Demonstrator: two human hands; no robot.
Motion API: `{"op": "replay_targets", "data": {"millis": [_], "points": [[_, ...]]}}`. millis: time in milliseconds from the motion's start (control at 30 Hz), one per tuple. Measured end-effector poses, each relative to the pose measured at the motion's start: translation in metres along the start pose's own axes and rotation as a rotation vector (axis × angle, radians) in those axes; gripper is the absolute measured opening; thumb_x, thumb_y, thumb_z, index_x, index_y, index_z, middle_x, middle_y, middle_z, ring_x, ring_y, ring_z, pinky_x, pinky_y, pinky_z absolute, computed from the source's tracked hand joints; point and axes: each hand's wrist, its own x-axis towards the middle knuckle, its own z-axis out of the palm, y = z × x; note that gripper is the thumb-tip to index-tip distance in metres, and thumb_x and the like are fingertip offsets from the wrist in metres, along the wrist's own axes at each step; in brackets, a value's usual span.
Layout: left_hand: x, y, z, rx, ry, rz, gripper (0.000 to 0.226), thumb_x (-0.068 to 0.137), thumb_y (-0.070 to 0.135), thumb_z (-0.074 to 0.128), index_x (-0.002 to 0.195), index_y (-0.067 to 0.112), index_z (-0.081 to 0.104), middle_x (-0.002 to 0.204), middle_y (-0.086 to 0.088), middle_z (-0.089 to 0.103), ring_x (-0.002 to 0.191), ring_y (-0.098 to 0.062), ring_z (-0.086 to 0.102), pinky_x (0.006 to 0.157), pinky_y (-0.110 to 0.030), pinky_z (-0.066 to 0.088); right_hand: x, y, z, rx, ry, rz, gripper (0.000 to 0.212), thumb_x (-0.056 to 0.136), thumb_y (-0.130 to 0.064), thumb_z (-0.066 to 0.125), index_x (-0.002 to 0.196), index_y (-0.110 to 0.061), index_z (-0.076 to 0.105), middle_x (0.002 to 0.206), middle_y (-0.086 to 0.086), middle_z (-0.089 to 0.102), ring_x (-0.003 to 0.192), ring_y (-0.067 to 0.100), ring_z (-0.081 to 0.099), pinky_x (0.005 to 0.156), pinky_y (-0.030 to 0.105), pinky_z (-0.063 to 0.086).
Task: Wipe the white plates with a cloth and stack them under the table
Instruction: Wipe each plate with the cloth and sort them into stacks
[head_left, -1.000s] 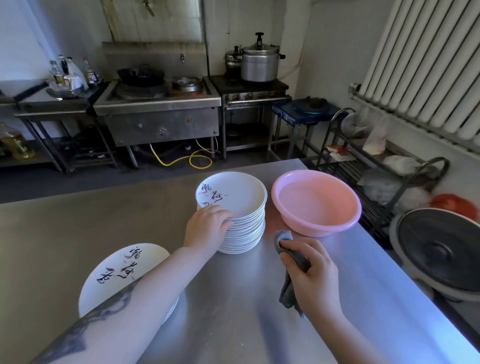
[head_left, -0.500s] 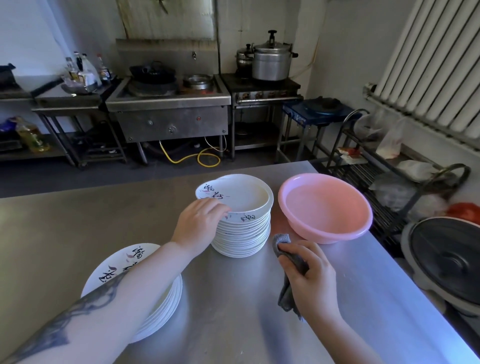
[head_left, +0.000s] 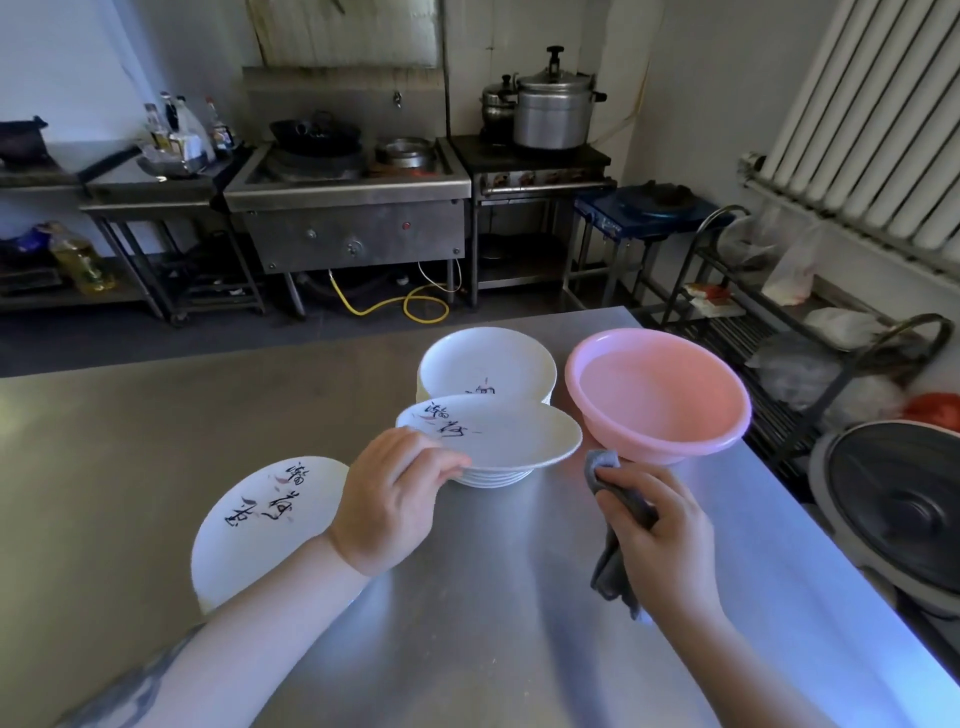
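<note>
Head view looks down on a steel tabletop (head_left: 156, 457) with two bare hands over its middle. At the left, the left hand (head_left: 392, 499) pinches the near rim of a white plate (head_left: 498, 434), thumb on top and fingers curled under the edge, holding it just above and toward the near side of the plate stack (head_left: 485, 364) it overlaps. That stack stands toward the far edge of the tabletop, near the middle, its top plate showing dark brush lettering. The held plate carries the same lettering near the thumb.

At the right, the right hand (head_left: 670, 540) is clenched around a grey cloth (head_left: 615, 525); one end of the cloth sticks up past the fingers and the other hangs below the palm, close over the steel. The cloth's upper end lies just beside the held plate's right rim, though I cannot tell whether they touch.

A pink basin (head_left: 660, 395) sits toward the far right corner of the tabletop, right beside the stack. A second pile of white plates (head_left: 265, 519) rests near the left forearm, partly hidden by it.

Beyond the far edge stand a steel stove (head_left: 353, 208) and a pressure cooker (head_left: 553, 111).
</note>
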Motion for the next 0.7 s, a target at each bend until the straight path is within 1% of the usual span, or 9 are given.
{"op": "replay_targets", "data": {"millis": [67, 100, 167, 233, 333, 433, 533, 633, 700], "points": [[-0.015, 0.019, -0.013, -0.043, -0.005, 0.0, 0.012, 0.097, 0.007, 0.053, 0.096, 0.017, 0.06, 0.09, 0.006, 0.055, 0.073, -0.021, 0.055, 0.067, -0.03, 0.047, -0.005, 0.004, -0.008, -0.023, 0.023, 0.006, 0.026, 0.081, -0.002, 0.074, 0.091, -0.026, 0.073, 0.098, -0.012, 0.064, 0.088, -0.011, 0.057, 0.074, -0.001, 0.036], [-0.025, 0.028, -0.017, -0.058, -0.013, -0.009, 0.012, 0.098, 0.008, 0.052, 0.096, 0.017, 0.06, 0.09, 0.005, 0.056, 0.073, -0.021, 0.056, 0.067, -0.031, 0.047, -0.008, 0.007, -0.011, -0.039, 0.033, 0.012, 0.023, 0.081, -0.003, 0.074, 0.092, -0.024, 0.074, 0.097, -0.012, 0.064, 0.087, -0.009, 0.057, 0.074, -0.001, 0.036], [-0.048, 0.043, -0.023, -0.071, -0.04, -0.052, 0.013, 0.099, 0.01, 0.051, 0.096, 0.017, 0.061, 0.089, 0.005, 0.057, 0.074, -0.02, 0.056, 0.067, -0.031, 0.047, -0.016, 0.012, -0.016, -0.072, 0.038, 0.037, 0.021, 0.082, -0.004, 0.073, 0.094, -0.022, 0.074, 0.096, -0.009, 0.063, 0.083, -0.001, 0.057, 0.074, -0.001, 0.035], [-0.075, 0.055, -0.023, -0.066, -0.081, -0.096, 0.011, 0.096, 0.008, 0.054, 0.096, 0.018, 0.06, 0.087, 0.003, 0.059, 0.074, -0.02, 0.055, 0.067, -0.032, 0.047, -0.026, 0.017, -0.018, -0.1, 0.034, 0.066, 0.02, 0.083, -0.005, 0.072, 0.095, -0.02, 0.075, 0.098, -0.007, 0.064, 0.087, 0.01, 0.058, 0.074, -0.002, 0.034], [-0.114, 0.07, -0.021, -0.045, -0.156, -0.156, 0.013, 0.091, 0.007, 0.059, 0.095, 0.019, 0.059, 0.08, -0.001, 0.062, 0.073, -0.023, 0.056, 0.066, -0.034, 0.046, -0.044, 0.019, -0.019, -0.103, 0.026, 0.087, 0.019, 0.083, -0.004, 0.071, 0.094, -0.018, 0.075, 0.097, -0.007, 0.063, 0.087, 0.012, 0.059, 0.075, -0.002, 0.033], [-0.143, 0.081, -0.019, -0.065, -0.222, -0.201, 0.011, 0.092, 0.01, 0.059, 0.093, 0.02, 0.059, 0.079, 0.0, 0.064, 0.074, -0.023, 0.058, 0.068, -0.033, 0.047, -0.06, 0.02, -0.017, -0.112, 0.031, 0.102, 0.017, 0.083, -0.004, 0.071, 0.094, -0.017, 0.075, 0.096, -0.007, 0.062, 0.084, 0.007, 0.057, 0.075, -0.002, 0.033], [-0.165, 0.086, -0.016, -0.117, -0.294, -0.251, 0.01, 0.092, 0.013, 0.061, 0.089, 0.021, 0.066, 0.085, 0.007, 0.065, 0.077, -0.018, 0.059, 0.074, -0.028, 0.048, -0.071, 0.02, -0.015, -0.091, 0.038, 0.12, 0.018, 0.083, -0.003, 0.071, 0.093, -0.018, 0.075, 0.097, -0.006, 0.062, 0.083, -0.003, 0.056, 0.076, -0.002, 0.033], [-0.18, 0.085, -0.013, -0.231, -0.392, -0.379, 0.012, 0.09, 0.022, 0.063, 0.088, 0.021, 0.075, 0.088, 0.01, 0.068, 0.083, -0.009, 0.061, 0.084, -0.015, 0.045, -0.079, 0.02, -0.012, -0.095, 0.027, 0.111, 0.018, 0.083, -0.003, 0.071, 0.093, -0.017, 0.075, 0.097, -0.003, 0.063, 0.085, -0.013, 0.055, 0.075, -0.002, 0.033], [-0.185, 0.083, -0.009, -0.312, -0.447, -0.482, 0.012, 0.087, 0.025, 0.066, 0.088, 0.021, 0.078, 0.089, 0.014, 0.069, 0.085, -0.004, 0.061, 0.084, -0.014, 0.045, -0.083, 0.02, -0.01, -0.1, 0.022, 0.109, 0.017, 0.083, -0.003, 0.071, 0.093, -0.017, 0.075, 0.097, -0.003, 0.063, 0.085, -0.014, 0.054, 0.075, -0.001, 0.034]]}}
